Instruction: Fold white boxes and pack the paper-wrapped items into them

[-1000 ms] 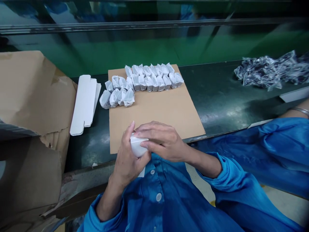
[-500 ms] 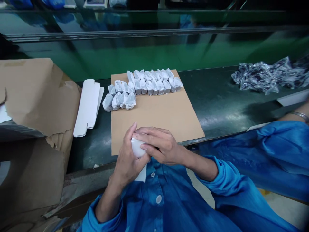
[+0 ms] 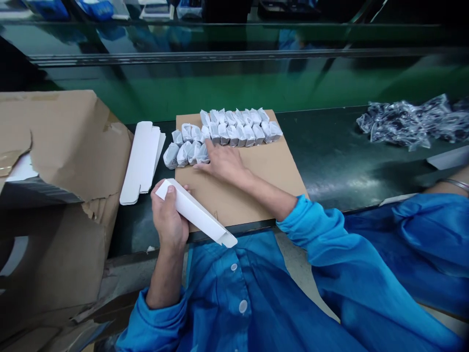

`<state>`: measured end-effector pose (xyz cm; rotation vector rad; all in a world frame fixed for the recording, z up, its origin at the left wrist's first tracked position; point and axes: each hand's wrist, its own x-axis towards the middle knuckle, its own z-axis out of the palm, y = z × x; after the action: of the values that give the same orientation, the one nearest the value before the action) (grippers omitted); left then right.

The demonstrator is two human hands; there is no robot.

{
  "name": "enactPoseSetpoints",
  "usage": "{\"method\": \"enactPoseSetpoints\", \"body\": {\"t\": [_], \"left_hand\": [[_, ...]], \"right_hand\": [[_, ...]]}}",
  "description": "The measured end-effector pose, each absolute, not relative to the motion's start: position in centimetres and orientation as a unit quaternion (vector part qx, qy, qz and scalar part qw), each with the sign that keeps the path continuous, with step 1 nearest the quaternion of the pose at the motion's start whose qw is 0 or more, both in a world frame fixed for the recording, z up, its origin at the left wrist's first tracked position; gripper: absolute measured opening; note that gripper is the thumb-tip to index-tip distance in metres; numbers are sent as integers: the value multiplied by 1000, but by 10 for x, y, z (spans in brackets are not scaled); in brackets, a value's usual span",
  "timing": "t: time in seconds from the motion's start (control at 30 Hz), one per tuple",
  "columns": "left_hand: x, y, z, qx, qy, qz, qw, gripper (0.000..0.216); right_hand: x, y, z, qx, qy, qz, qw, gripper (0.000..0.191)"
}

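Note:
My left hand is closed around a long white carton. The carton is folded up into a box, slanting down to the right, with a flap standing out at its lower end. My right hand reaches over a brown cardboard sheet. Its thumb and index finger are apart at the nearest right-hand wrapped packet; whether they press on it I cannot tell. Several more small packets in whitish wrapping stand in rows along the sheet's back and left.
Flat white cartons lie stacked left of the sheet, beside a large torn cardboard box. A heap of clear plastic bags lies on the dark green bench at right. Another person's blue sleeve is at the right edge.
My right hand has left the white carton and moved forward to the wrapped packets. My left hand has shifted left with the carton, which now shows its full length.

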<state>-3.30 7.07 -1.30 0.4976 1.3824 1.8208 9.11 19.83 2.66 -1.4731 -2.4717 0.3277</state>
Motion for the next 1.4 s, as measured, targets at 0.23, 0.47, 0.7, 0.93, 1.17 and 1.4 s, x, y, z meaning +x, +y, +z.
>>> {"method": "enactPoseSetpoints", "body": {"t": [0.23,0.47,0.7,0.93,1.17,1.4], "left_hand": [[-38,71,-12,182,531,736,380,42],[-36,86,-23,194,521,759,339,39],[-67,47,-2,617,630,464,92,76],[-96,77,9,873,441,142,149,58],[-89,65,1,886,428,176,-17,50],[-81,42,9,889,403,179,-125,61]], "right_hand": [[131,204,25,-476,-826,268,139,38],[201,198,33,-535,-782,257,192,28],[174,182,18,-514,-850,85,79,39],[194,169,20,-506,-858,45,72,24],[237,103,36,-510,-822,54,246,34],[219,66,48,-425,-890,52,154,34]]}}
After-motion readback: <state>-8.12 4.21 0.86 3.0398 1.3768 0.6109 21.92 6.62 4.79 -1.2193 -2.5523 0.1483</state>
